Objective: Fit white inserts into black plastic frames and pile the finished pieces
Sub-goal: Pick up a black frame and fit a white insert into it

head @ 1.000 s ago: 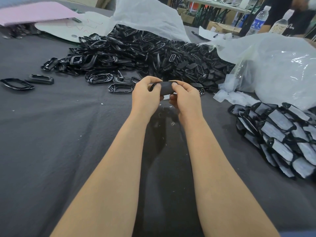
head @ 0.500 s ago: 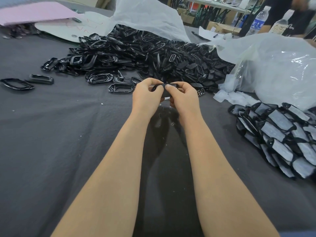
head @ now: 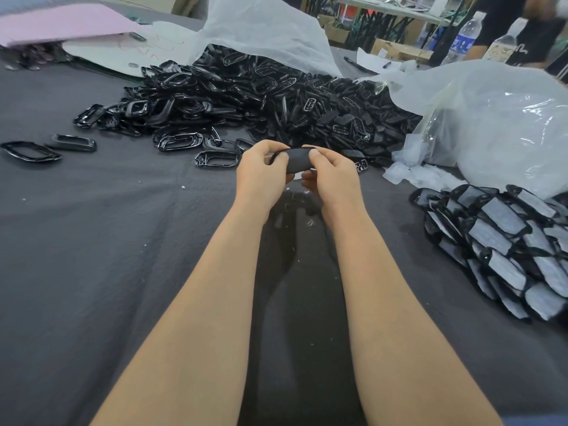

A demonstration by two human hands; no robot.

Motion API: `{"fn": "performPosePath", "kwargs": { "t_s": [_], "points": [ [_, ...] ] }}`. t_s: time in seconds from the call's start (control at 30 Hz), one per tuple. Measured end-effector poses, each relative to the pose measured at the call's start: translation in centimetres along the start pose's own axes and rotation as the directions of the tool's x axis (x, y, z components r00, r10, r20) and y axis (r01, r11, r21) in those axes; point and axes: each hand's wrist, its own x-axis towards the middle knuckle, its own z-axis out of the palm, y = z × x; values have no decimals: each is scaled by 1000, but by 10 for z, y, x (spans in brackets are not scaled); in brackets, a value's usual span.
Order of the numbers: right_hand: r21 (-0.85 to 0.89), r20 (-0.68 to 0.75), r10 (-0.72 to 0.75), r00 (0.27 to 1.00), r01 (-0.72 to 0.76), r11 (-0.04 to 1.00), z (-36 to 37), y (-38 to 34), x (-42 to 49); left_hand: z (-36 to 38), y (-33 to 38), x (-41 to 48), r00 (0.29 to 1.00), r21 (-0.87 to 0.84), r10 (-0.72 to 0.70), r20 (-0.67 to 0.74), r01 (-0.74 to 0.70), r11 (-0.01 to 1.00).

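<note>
Both hands hold one black plastic frame (head: 295,161) above the dark cloth at the centre. My left hand (head: 261,176) pinches its left end, my right hand (head: 330,178) pinches its right end with the thumb on top. A sliver of white shows under the piece; whether an insert sits in it is hidden. A large heap of loose black frames (head: 276,99) lies just beyond the hands. A pile of finished pieces (head: 504,241), black frames with white inserts, lies at the right.
Clear plastic bags (head: 498,118) lie at the back right, another bag (head: 270,29) behind the heap. Three loose frames (head: 30,150) lie at the far left. A pink sheet (head: 58,23) lies at the back left, with water bottles (head: 464,35) and a person at the back right.
The frame has turned in my hands from edge-on to showing its broad dark face. My hands stayed in the same place.
</note>
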Motion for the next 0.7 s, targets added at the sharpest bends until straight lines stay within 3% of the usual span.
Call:
{"fn": "performPosePath", "kwargs": {
  "t_s": [0.2,0.47,0.6,0.7],
  "points": [
    [-190,-40,-125,991,115,975,-2,5,5,0,0,-1,1000,-28,-4,-4,4,1000],
    [-168,-55,-122,991,111,979,-2,5,6,-2,0,-2,998,111,52,37,-55,992],
    [-295,29,-136,990,138,946,-2,6,5,-3,-2,-2,999,116,44,23,-47,992],
    [-248,13,-145,989,144,958,-2,5,3,-3,-2,-1,999,75,36,32,-38,996]
  ]
}}
